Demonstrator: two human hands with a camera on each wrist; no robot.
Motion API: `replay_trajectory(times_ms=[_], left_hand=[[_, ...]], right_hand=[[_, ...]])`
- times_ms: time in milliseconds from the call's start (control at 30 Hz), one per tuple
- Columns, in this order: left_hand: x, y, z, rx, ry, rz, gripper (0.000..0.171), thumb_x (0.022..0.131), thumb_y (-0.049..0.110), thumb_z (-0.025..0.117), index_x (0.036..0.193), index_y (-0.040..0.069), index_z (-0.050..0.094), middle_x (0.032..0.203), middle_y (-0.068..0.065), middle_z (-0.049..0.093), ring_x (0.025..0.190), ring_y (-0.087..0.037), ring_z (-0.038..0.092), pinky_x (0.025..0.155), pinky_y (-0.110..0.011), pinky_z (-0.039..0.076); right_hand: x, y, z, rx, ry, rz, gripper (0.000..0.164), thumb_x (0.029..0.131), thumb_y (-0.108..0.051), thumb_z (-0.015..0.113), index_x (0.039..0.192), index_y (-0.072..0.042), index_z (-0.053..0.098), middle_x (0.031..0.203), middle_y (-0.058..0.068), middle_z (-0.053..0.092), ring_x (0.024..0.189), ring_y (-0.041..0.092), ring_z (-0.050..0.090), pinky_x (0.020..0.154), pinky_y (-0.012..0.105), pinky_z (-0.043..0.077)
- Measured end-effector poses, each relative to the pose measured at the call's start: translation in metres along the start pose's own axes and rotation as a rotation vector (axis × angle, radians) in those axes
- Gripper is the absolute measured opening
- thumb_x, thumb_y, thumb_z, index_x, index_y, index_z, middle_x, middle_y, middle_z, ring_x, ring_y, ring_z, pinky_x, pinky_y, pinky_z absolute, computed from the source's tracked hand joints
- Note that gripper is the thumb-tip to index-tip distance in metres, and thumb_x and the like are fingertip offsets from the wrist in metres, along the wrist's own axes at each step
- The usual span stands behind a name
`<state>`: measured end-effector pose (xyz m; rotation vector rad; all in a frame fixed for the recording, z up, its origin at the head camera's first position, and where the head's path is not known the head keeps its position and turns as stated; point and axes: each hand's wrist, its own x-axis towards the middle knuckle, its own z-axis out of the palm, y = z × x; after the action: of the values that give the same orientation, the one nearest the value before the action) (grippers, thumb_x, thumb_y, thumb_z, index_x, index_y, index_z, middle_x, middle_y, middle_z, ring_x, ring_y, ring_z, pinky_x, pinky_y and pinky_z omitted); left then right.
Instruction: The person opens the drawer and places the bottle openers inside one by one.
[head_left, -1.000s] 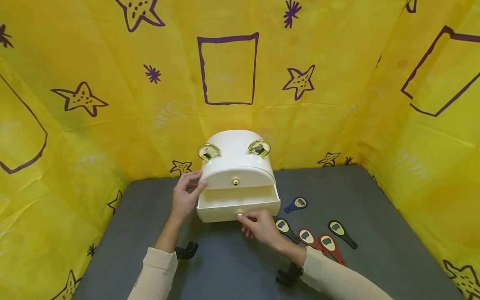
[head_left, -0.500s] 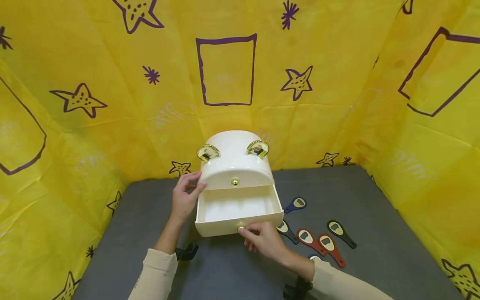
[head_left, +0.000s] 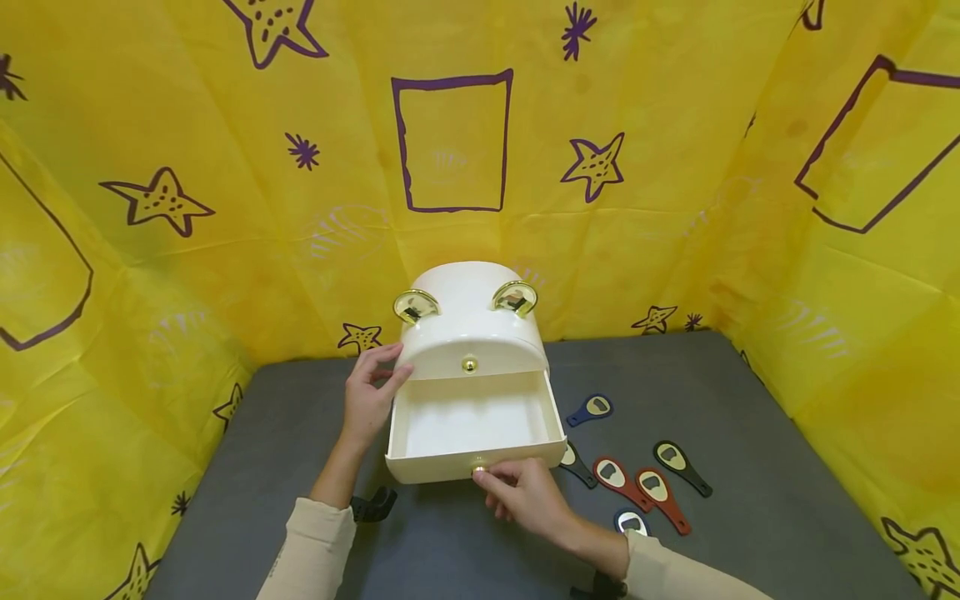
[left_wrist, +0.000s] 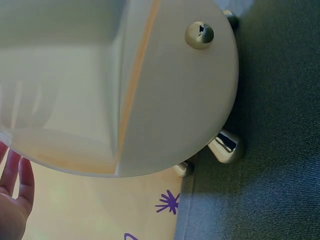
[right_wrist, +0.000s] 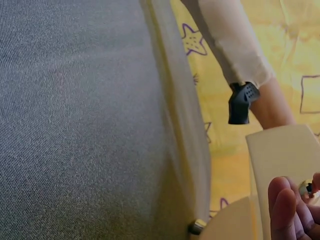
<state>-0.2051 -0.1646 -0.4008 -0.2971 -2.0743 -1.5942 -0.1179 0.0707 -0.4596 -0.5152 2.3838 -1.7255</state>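
A white box with a rounded top (head_left: 472, 292) and two gold-rimmed ears stands on the grey table. Its lower drawer (head_left: 476, 417) is pulled far out, and nothing lies inside. At the drawer's front, my right hand (head_left: 525, 496) pinches the small gold knob (head_left: 478, 472) between thumb and fingers. My left hand (head_left: 369, 398) rests against the box's left side, thumb near the front edge and fingers loosely extended. Above the drawer, the upper compartment with its own gold knob (head_left: 469, 365) is closed. The left wrist view shows fingertips (left_wrist: 26, 177) by the box's curved side.
Right of the box lie several bottle openers: a blue one (head_left: 590, 409), a black one (head_left: 682, 467), a red one (head_left: 663, 500), and a partly hidden blue one (head_left: 632, 522) near the right sleeve. Yellow cloth walls (head_left: 675, 250) with purple drawings enclose the table (head_left: 300, 433).
The right hand has drawn the lower drawer out toward the person by its knob, baring more of its floor. The left hand has stayed at the box's side.
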Motion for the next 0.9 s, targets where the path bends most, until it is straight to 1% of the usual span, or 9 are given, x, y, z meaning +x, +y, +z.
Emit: replay_trajectory(times_ms=[133, 233, 333, 400, 533, 600, 667, 767, 900], left_hand=[[0.000, 0.001, 0.000, -0.001, 0.003, 0.000, 0.031, 0.082, -0.003, 0.073, 0.111, -0.011, 0.066, 0.118, -0.028, 0.060, 0.103, 0.005, 0.052, 0.079, -0.019, 0.049], [0.000, 0.001, 0.000, 0.000, 0.002, -0.001, 0.031, 0.082, -0.003, 0.073, 0.111, -0.011, 0.066, 0.118, -0.028, 0.060, 0.102, 0.004, 0.053, 0.078, -0.017, 0.049], [0.000, 0.001, 0.000, -0.003, -0.004, -0.002, 0.031, 0.082, -0.003, 0.073, 0.111, -0.011, 0.066, 0.119, -0.028, 0.060, 0.101, 0.002, 0.053, 0.077, -0.014, 0.048], [0.000, 0.001, 0.000, -0.005, -0.010, -0.003, 0.031, 0.082, -0.003, 0.073, 0.111, -0.011, 0.066, 0.119, -0.029, 0.059, 0.101, 0.001, 0.053, 0.077, -0.012, 0.048], [0.000, 0.002, 0.000, -0.002, -0.011, -0.014, 0.030, 0.084, -0.002, 0.072, 0.112, -0.011, 0.065, 0.120, -0.029, 0.059, 0.102, 0.002, 0.052, 0.077, -0.012, 0.047], [0.000, 0.002, 0.000, 0.006, -0.009, -0.024, 0.030, 0.085, -0.001, 0.071, 0.112, -0.011, 0.065, 0.120, -0.028, 0.059, 0.103, 0.004, 0.051, 0.077, -0.012, 0.046], [0.000, 0.001, 0.000, 0.014, -0.009, -0.031, 0.030, 0.085, 0.000, 0.071, 0.112, -0.011, 0.065, 0.121, -0.028, 0.059, 0.103, 0.005, 0.051, 0.077, -0.012, 0.046], [0.000, 0.000, 0.000, 0.016, -0.010, -0.038, 0.030, 0.086, 0.000, 0.071, 0.113, -0.010, 0.065, 0.121, -0.028, 0.059, 0.103, 0.005, 0.051, 0.078, -0.013, 0.046], [0.000, 0.000, 0.000, 0.012, -0.013, -0.041, 0.029, 0.086, 0.000, 0.071, 0.113, -0.010, 0.065, 0.121, -0.027, 0.059, 0.103, 0.005, 0.051, 0.078, -0.014, 0.047]], right_hand=[[0.000, 0.000, 0.001, -0.007, 0.008, -0.008, 0.030, 0.093, -0.029, 0.065, 0.082, -0.003, 0.074, 0.061, 0.016, 0.067, 0.044, 0.003, 0.054, 0.041, 0.023, 0.047], [0.000, -0.001, 0.001, -0.025, -0.001, -0.007, 0.030, 0.093, -0.030, 0.065, 0.083, -0.003, 0.074, 0.060, 0.014, 0.067, 0.044, 0.002, 0.053, 0.041, 0.022, 0.047], [-0.002, -0.004, -0.004, -0.051, -0.035, -0.012, 0.029, 0.093, -0.029, 0.066, 0.087, -0.003, 0.074, 0.061, 0.012, 0.067, 0.045, 0.000, 0.053, 0.043, 0.020, 0.047], [-0.003, -0.007, -0.012, -0.072, -0.077, -0.011, 0.028, 0.093, -0.030, 0.065, 0.089, -0.004, 0.074, 0.062, 0.012, 0.067, 0.046, 0.001, 0.053, 0.043, 0.020, 0.047], [-0.007, -0.016, -0.039, -0.112, -0.215, -0.001, 0.025, 0.094, -0.031, 0.064, 0.090, -0.009, 0.074, 0.065, 0.014, 0.067, 0.046, 0.006, 0.055, 0.042, 0.021, 0.047], [-0.008, -0.021, -0.056, -0.131, -0.285, -0.004, 0.023, 0.094, -0.030, 0.064, 0.089, -0.010, 0.073, 0.065, 0.011, 0.067, 0.047, 0.008, 0.056, 0.042, 0.022, 0.048], [-0.011, -0.023, -0.073, -0.157, -0.330, -0.024, 0.022, 0.094, -0.029, 0.065, 0.086, -0.011, 0.073, 0.065, 0.006, 0.067, 0.048, 0.005, 0.056, 0.042, 0.022, 0.049], [-0.014, -0.022, -0.098, -0.185, -0.355, -0.030, 0.022, 0.093, -0.028, 0.065, 0.084, -0.010, 0.072, 0.066, -0.002, 0.066, 0.051, 0.004, 0.058, 0.046, 0.025, 0.052], [-0.017, -0.011, -0.125, -0.217, -0.305, 0.016, 0.021, 0.094, -0.027, 0.064, 0.086, -0.009, 0.072, 0.067, -0.003, 0.064, 0.056, 0.004, 0.057, 0.051, 0.026, 0.052]])
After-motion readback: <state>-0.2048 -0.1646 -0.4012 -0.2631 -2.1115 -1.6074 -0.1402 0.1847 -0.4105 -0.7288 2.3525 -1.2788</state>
